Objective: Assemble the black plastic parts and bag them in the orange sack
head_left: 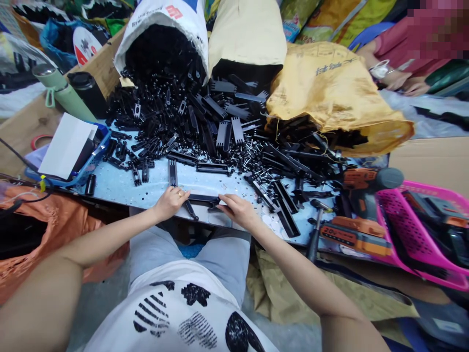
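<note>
At the front edge of the blue work surface, my left hand and my right hand pinch opposite ends of a long black plastic bar. The bar lies nearly level between them. A thinner black strip angles down from beside my left fingertips; I cannot tell whether it is joined to the bar. Just beyond my left hand is a flat dark grey forked piece. Farther back, a black channel-shaped piece lies crosswise, near scattered metal pins.
Small black parts heap before a white sack, a cream sack and a yellow sack. A hammer, cordless drill and pink basket stand right. A blue basket stands left. Another person's hands show upper right.
</note>
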Demonstrator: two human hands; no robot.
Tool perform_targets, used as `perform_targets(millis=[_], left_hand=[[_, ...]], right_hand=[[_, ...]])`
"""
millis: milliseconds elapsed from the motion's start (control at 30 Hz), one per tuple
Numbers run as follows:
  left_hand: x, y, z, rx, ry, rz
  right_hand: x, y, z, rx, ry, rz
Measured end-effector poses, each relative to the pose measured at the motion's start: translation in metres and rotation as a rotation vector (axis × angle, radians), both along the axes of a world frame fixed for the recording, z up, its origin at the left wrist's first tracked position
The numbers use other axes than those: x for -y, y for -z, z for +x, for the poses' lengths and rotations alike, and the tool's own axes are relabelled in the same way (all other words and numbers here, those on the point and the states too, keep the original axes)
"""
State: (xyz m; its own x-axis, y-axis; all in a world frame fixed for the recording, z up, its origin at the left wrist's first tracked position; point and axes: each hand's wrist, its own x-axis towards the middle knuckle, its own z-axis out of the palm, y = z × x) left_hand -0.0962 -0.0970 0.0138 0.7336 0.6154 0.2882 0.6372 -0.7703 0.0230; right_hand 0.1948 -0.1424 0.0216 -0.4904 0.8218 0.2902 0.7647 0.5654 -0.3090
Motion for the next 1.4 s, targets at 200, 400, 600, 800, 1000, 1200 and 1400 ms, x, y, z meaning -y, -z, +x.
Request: perform_targets(millis=[200,400,600,800,1000,1200,1400], left_hand=[[0.014,-0.002,0.051,-0.024,0.053,-0.129],[0.003,-0.001,0.091,-0.044,0.024,-0.328],[-0.001,-0.002,0.086,-0.062,0.056,-0.339],[0.001,0.000,0.088,-0.041,0.032,-0.344],[0.003,0.002,0.088,0.021,-0.001,-0.350],[0.010,-0.006,0.072,-0.170,0.104,-0.221],[-0.003,-0.005,0.062,-0.110,0.001,-0.274]], right_hand=[[0.004,0.034,0.010,-0.051,0.013,0.017],[0.003,0.055,0.014,-0.088,-0.037,0.093],[-0.014,0.048,0.029,0.031,-0.210,0.061],[-0.030,0.045,0.036,0.056,-0.380,0.055],[-0.026,0.044,0.033,0.101,-0.302,0.029],[-0.034,0.035,0.042,0.353,-0.132,0.064],[-0.007,0.020,0.030,0.371,-0.023,0.020]])
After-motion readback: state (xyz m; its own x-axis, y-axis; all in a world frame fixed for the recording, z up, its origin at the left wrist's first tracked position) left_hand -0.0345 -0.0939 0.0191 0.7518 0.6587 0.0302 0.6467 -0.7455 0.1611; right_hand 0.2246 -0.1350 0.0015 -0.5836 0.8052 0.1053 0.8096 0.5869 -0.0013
